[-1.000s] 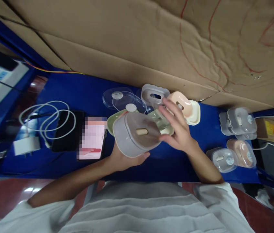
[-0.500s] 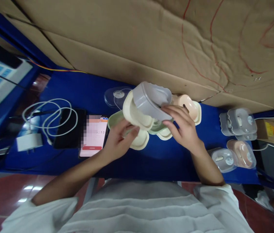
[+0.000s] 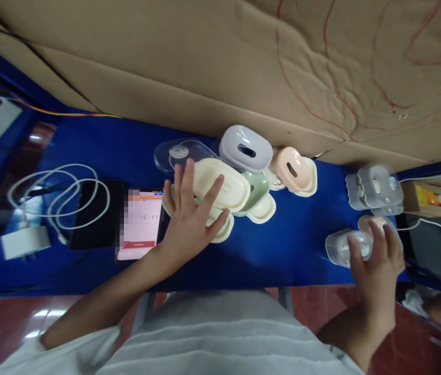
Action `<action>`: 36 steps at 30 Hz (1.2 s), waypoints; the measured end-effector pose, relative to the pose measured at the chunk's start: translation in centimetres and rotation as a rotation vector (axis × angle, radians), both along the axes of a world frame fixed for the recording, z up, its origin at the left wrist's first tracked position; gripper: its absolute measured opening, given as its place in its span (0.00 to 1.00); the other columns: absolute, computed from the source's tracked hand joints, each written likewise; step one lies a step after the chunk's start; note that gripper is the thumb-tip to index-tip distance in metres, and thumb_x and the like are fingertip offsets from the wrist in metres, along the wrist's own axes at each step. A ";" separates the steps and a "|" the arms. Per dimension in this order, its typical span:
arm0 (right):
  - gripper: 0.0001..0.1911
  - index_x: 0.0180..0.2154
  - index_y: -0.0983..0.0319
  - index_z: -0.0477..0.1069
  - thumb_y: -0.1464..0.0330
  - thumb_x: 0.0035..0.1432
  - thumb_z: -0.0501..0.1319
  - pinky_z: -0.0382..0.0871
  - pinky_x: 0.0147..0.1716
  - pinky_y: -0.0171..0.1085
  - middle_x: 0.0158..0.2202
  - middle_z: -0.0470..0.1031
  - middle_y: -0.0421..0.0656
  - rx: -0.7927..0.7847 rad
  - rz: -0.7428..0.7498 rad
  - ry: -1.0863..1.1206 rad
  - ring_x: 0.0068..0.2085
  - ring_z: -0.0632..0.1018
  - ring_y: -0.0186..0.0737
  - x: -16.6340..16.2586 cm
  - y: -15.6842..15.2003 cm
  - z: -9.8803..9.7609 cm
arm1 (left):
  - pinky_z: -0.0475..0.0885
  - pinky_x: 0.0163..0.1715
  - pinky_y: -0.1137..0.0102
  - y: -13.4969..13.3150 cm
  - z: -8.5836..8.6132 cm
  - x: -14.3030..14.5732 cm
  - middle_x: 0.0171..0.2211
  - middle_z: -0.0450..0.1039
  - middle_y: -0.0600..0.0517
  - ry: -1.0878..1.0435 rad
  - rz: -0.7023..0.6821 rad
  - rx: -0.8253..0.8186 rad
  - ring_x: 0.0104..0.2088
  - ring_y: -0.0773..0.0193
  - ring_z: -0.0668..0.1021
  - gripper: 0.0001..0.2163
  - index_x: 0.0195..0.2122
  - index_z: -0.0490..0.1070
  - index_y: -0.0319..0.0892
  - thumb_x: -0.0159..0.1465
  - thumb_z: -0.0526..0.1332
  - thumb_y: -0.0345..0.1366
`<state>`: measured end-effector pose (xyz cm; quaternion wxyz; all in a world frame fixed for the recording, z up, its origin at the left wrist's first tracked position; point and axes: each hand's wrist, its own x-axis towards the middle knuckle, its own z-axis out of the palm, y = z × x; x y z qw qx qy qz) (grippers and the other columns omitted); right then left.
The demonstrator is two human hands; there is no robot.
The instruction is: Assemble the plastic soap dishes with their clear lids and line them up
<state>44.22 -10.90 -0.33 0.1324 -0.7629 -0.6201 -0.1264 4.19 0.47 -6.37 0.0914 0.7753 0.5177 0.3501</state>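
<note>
My left hand (image 3: 189, 224) is spread flat with its fingers apart, at the near side of a cream oval plastic tray (image 3: 222, 182); its fingertips seem to touch it. A lilac oval shell with a slot (image 3: 244, 148) lies behind the tray. Green (image 3: 257, 187) and peach (image 3: 293, 166) slotted shells lie to the right, among cream pieces (image 3: 263, 209). At the far right my right hand (image 3: 379, 260) hangs over a peach soap box in a clear cover (image 3: 369, 224), fingers apart. Its thumb is by a clear-covered box (image 3: 341, 247). Whether it touches either one is unclear.
A phone (image 3: 140, 224), a black flat device (image 3: 95, 213), a looped white cable (image 3: 58, 198) and a charger (image 3: 25, 242) lie on the left. A clear cover (image 3: 181, 151) lies near the cardboard wall (image 3: 166, 62). Clear-covered boxes (image 3: 379, 187) stand at the right, beside a small carton (image 3: 424, 198).
The lilac shell has been let go and lies behind the cream tray, which is also down on the pile. My right hand has moved far right to the covered boxes. My left hand has opened.
</note>
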 end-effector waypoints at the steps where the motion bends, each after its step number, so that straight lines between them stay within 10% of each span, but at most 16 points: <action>1: 0.39 0.78 0.41 0.49 0.52 0.71 0.59 0.71 0.57 0.77 0.75 0.62 0.54 -0.051 -0.060 0.006 0.70 0.69 0.80 0.5 -1.7 -1.5 | 0.43 0.73 0.30 0.0 -0.2 0.2 0.82 0.23 0.51 0.022 0.010 0.006 0.79 0.26 0.42 0.38 0.78 0.54 0.59 0.70 0.69 0.43; 5: 0.51 0.80 0.51 0.37 0.47 0.68 0.61 0.69 0.47 0.85 0.76 0.57 0.65 -0.228 -0.126 -0.029 0.68 0.66 0.92 -0.8 -5.6 -5.6 | 0.54 0.73 0.36 -1.1 0.2 0.8 0.82 0.36 0.43 0.047 -0.100 0.139 0.79 0.30 0.52 0.35 0.75 0.60 0.54 0.69 0.70 0.39; 12: 0.42 0.76 0.45 0.54 0.51 0.68 0.66 0.71 0.51 0.62 0.71 0.69 0.53 -0.361 0.416 0.082 0.60 0.76 0.68 -4.5 -3.0 -3.1 | 0.75 0.64 0.52 -7.0 1.3 4.5 0.66 0.71 0.36 0.082 -0.633 0.035 0.66 0.47 0.75 0.19 0.65 0.70 0.42 0.75 0.63 0.37; 18: 0.25 0.64 0.55 0.72 0.51 0.73 0.61 0.68 0.50 0.49 0.52 0.82 0.47 -0.065 0.631 0.238 0.51 0.80 0.52 -10.7 3.3 -4.8 | 0.73 0.64 0.44 -10.3 -2.9 7.7 0.71 0.60 0.28 -0.019 -0.444 0.093 0.72 0.35 0.68 0.30 0.68 0.67 0.41 0.70 0.68 0.51; 24: 0.19 0.63 0.52 0.74 0.62 0.73 0.63 0.69 0.59 0.51 0.53 0.80 0.47 0.361 0.471 0.365 0.56 0.80 0.51 -10.6 4.2 -5.0 | 0.64 0.69 0.51 -11.2 -3.2 7.1 0.67 0.72 0.45 0.219 -0.522 0.096 0.66 0.51 0.73 0.20 0.63 0.73 0.47 0.73 0.66 0.45; 31: 0.26 0.68 0.58 0.67 0.55 0.76 0.60 0.61 0.65 0.53 0.58 0.81 0.49 -0.213 0.821 0.284 0.60 0.79 0.50 -9.2 -1.4 -4.9 | 0.61 0.66 0.51 -8.0 -1.4 7.0 0.59 0.81 0.47 0.157 -0.622 -0.124 0.61 0.54 0.76 0.12 0.57 0.76 0.45 0.77 0.60 0.40; 36: 0.21 0.66 0.56 0.70 0.63 0.75 0.63 0.59 0.67 0.55 0.62 0.80 0.48 -0.193 0.721 0.352 0.64 0.77 0.50 -8.8 -1.4 -6.1 | 0.54 0.72 0.50 -6.2 0.0 7.2 0.58 0.82 0.49 0.072 -0.590 -0.093 0.58 0.55 0.78 0.10 0.56 0.76 0.45 0.77 0.60 0.36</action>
